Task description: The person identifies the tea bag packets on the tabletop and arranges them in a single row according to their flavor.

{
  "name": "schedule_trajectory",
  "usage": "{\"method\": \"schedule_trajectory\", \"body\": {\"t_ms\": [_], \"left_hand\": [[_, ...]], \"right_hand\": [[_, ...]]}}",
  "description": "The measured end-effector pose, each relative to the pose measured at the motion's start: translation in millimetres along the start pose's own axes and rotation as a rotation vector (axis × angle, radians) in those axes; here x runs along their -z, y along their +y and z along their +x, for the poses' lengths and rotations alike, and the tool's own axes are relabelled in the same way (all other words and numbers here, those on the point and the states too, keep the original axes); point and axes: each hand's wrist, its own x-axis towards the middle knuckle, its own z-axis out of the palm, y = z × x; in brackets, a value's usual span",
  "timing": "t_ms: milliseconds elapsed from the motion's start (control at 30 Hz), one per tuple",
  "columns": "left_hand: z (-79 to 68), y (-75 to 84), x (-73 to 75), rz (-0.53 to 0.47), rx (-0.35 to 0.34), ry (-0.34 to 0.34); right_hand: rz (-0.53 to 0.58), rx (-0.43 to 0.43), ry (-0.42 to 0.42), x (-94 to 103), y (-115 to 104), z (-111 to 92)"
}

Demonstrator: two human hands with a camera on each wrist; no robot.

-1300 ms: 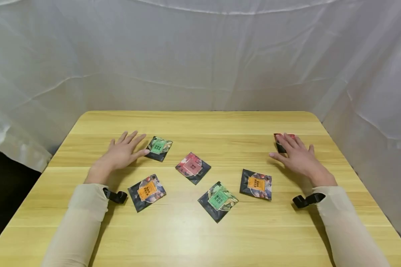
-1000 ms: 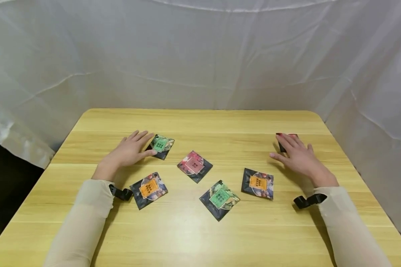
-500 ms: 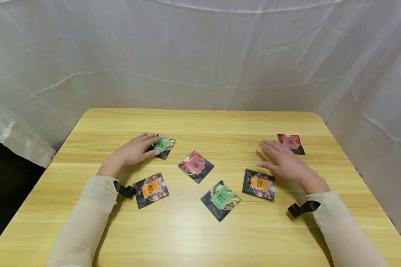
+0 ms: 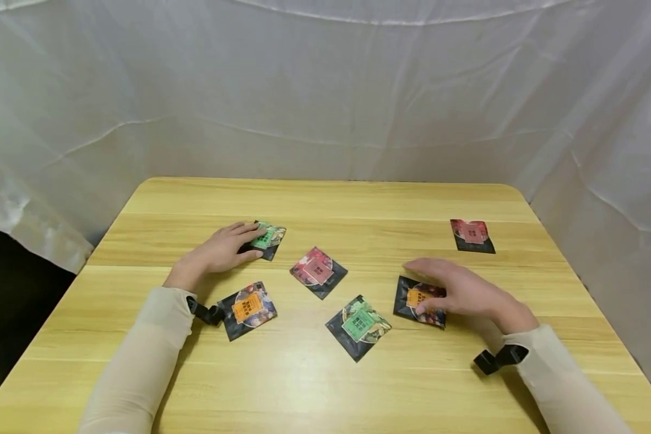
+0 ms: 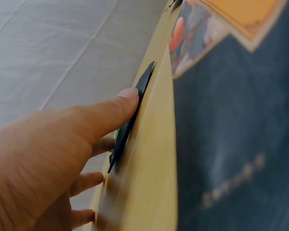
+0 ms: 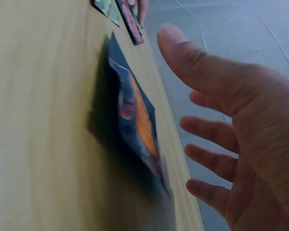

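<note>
My left hand (image 4: 225, 247) rests at the back-left sachet with a green label (image 4: 272, 237), a flat, square, dark packet. Its fingers lie over the sachet's left part, thumb at the near edge. The left wrist view has the thumb (image 5: 127, 96) against the dark sachet (image 5: 135, 118), fingers extended beyond it. On the right, my right hand (image 4: 466, 292) is over a sachet with an orange label (image 4: 404, 301), covering its upper right part in the head view. Seen from the right wrist, this sachet (image 6: 142, 120) lies apart from the loosely spread fingers (image 6: 209, 132).
Also on the wooden table (image 4: 304, 386) are a red-labelled sachet (image 4: 318, 272) mid-table, a green one (image 4: 358, 327) nearer, an orange one (image 4: 247, 309) by the left wrist strap and a red one (image 4: 473, 235) at back right. A pale curtain (image 4: 325, 90) hangs behind.
My right hand has come off the back-right red sachet and moved nearer and left, over the orange one. My left hand has shifted right, further onto the green sachet.
</note>
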Motion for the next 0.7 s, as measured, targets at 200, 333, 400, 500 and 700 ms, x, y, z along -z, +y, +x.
{"method": "schedule_trajectory", "body": {"t_ms": [200, 333, 400, 500, 700], "left_hand": [[2.1, -3.1, -1.9, 0.018, 0.014, 0.035], [4.4, -7.7, -0.7, 0.002, 0.008, 0.052], [6.1, -11.0, 0.4, -0.004, 0.007, 0.054], [10.0, -14.5, 2.9, -0.011, 0.008, 0.044], [19.8, -17.3, 2.5, -0.024, 0.001, 0.06]], "right_hand": [[0.028, 0.012, -0.056, -7.3, -1.6, -5.3], [-0.003, -0.006, -0.082, -10.0, -2.8, -6.2], [-0.013, -0.008, -0.088, -11.0, -2.8, -5.5], [-0.027, -0.007, -0.092, -11.7, -2.2, -5.3], [-0.036, -0.001, -0.095, -12.7, -1.0, -4.6]]}}
